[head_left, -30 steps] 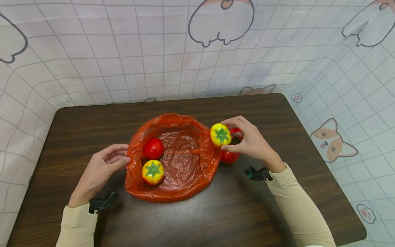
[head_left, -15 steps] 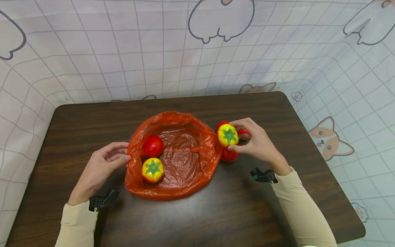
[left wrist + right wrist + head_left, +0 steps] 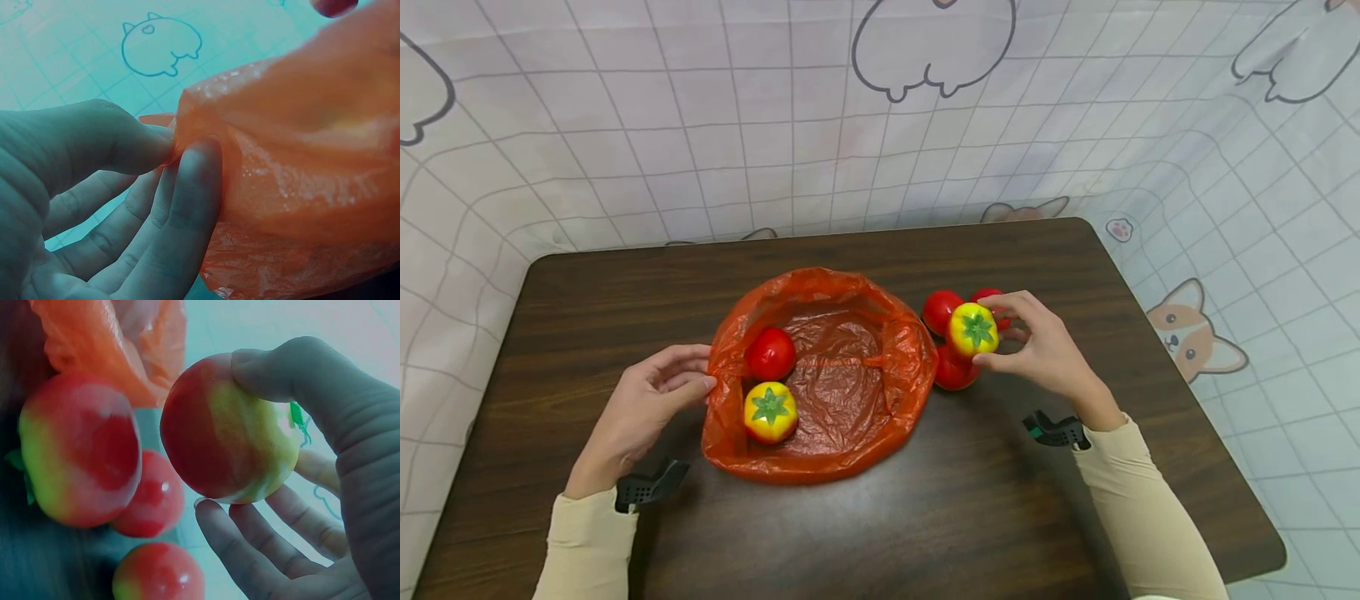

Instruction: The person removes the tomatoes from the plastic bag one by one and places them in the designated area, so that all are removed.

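A red plastic bag (image 3: 842,400) lies spread with its mouth up on the table. My left hand (image 3: 643,408) pinches the bag's left rim between thumb and fingers, as the left wrist view shows close up. Inside the bag, toward its left side, are a red tomato (image 3: 771,354) and a yellow-topped tomato (image 3: 771,413) with a green star-shaped calyx. My right hand (image 3: 1037,346) holds another yellow-and-red tomato (image 3: 231,431) by thumb and fingertips. Under and beside it sit three red tomatoes, one at the front (image 3: 955,369); the held one partly covers them.
The dark wooden table (image 3: 820,542) has a rounded far edge close to a white gridded cloth (image 3: 737,125) with cartoon dogs. More of that cloth hangs along the right side. A black wrist camera (image 3: 1054,430) is strapped on each wrist.
My right hand has moved to the right with its tomato, away from the bag's rim and over the red tomatoes, showing more of them. My left hand stays at the bag's rim.
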### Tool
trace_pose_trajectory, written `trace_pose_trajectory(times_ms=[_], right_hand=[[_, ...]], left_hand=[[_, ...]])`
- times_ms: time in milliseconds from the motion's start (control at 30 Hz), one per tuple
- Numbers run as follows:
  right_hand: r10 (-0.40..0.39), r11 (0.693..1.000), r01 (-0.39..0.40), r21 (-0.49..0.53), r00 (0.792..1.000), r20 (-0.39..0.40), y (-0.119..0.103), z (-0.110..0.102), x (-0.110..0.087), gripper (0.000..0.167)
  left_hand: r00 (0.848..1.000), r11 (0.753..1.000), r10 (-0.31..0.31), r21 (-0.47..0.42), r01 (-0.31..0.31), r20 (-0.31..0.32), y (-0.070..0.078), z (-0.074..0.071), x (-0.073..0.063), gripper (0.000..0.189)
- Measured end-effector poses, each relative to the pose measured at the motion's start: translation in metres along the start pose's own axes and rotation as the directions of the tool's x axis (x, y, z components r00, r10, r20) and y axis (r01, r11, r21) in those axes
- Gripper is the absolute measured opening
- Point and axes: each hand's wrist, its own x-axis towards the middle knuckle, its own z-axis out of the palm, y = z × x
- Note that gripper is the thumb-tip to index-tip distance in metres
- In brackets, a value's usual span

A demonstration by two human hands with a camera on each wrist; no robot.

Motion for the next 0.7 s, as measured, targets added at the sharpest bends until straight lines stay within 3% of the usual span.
trace_pose_trajectory(times_ms=[700], right_hand=[[0.053, 0.998, -0.054, -0.024, 0.998, -0.036, 0.025, -0.009, -0.017, 0.068]], left_hand=[[1.0, 1.0, 0.01, -0.026, -0.01, 0.003, 0.001, 0.0, -0.001, 0.05]])
